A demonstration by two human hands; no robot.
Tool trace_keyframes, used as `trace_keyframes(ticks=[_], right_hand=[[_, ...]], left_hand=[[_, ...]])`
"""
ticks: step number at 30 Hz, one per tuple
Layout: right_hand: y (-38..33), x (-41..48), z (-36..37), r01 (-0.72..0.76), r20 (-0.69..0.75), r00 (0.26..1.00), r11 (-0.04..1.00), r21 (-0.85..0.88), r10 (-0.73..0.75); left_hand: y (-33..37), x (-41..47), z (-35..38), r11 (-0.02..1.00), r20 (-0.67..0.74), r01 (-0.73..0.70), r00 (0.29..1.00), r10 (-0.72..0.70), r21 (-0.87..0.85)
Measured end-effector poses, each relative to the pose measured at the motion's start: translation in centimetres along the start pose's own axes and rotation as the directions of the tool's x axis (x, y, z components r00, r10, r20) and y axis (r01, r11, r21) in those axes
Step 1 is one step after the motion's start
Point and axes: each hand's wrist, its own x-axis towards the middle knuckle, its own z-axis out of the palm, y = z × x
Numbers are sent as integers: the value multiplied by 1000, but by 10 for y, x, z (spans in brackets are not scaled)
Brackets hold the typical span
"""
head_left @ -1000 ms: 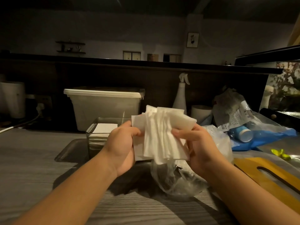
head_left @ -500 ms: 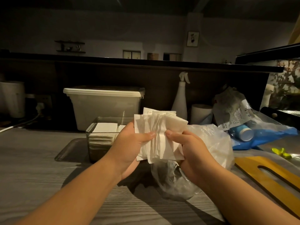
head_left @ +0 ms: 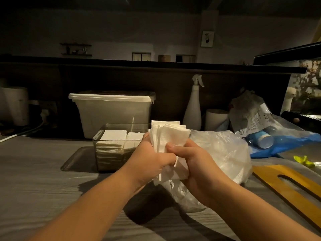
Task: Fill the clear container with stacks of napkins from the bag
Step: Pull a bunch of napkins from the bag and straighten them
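A loose stack of white napkins (head_left: 169,138) stands upright between both hands above the grey counter. My left hand (head_left: 149,159) grips its left side and my right hand (head_left: 194,162) grips its right side, thumb across the front. The clear container (head_left: 111,153) sits just behind and left of my left hand, with two stacks of white napkins (head_left: 114,137) inside it. The crumpled clear plastic bag (head_left: 220,153) lies under and to the right of my right hand.
A lidded white tub (head_left: 111,112) stands behind the container. A white spray bottle (head_left: 192,108), a paper roll (head_left: 215,119) and blue packaging (head_left: 281,143) crowd the back right. A yellow wooden board (head_left: 291,186) lies at the right.
Both hands have pressed the fanned napkins together into a tighter, narrower stack and lowered it slightly. The hands now sit closer to each other.
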Motion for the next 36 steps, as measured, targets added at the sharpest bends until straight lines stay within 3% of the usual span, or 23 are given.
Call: trace_keyframes(ticks=[4, 9, 13, 20, 24, 26, 28, 32, 36], right_hand=[[-3, 0, -3, 89, -49, 995, 996, 1, -89], [-11, 1, -7, 176, 23, 984, 980, 93, -179], [-6, 4, -11, 203, 38, 979, 975, -87, -201], [12, -3, 15, 197, 179, 975, 891, -408, -134], [16, -1, 36, 168, 127, 985, 829, -534, -117], [24, -2, 47, 106, 93, 993, 850, -516, -68], [36, -8, 55, 59, 61, 998, 861, -505, -33], [49, -12, 57, 73, -19, 994, 798, -598, -106], [41, -9, 52, 112, 78, 994, 831, -545, -82]], left_hand=[[2, -2, -1, 983, -104, -118, 986, 133, 144], [4, -11, -11, 974, -146, -190, 967, 207, 123], [5, -17, -37, 966, -121, -152, 976, 180, 207], [-7, -42, -80, 997, -185, -75, 980, 74, 0], [-19, -52, -87, 998, -207, -50, 977, 54, 22], [-30, -55, -91, 1000, -230, -19, 973, 19, 0], [-38, -58, -94, 999, -191, 34, 981, -32, 10], [-45, -62, -90, 995, -74, 62, 996, -56, 73], [-36, -57, -87, 999, -22, -14, 1000, 15, 49]])
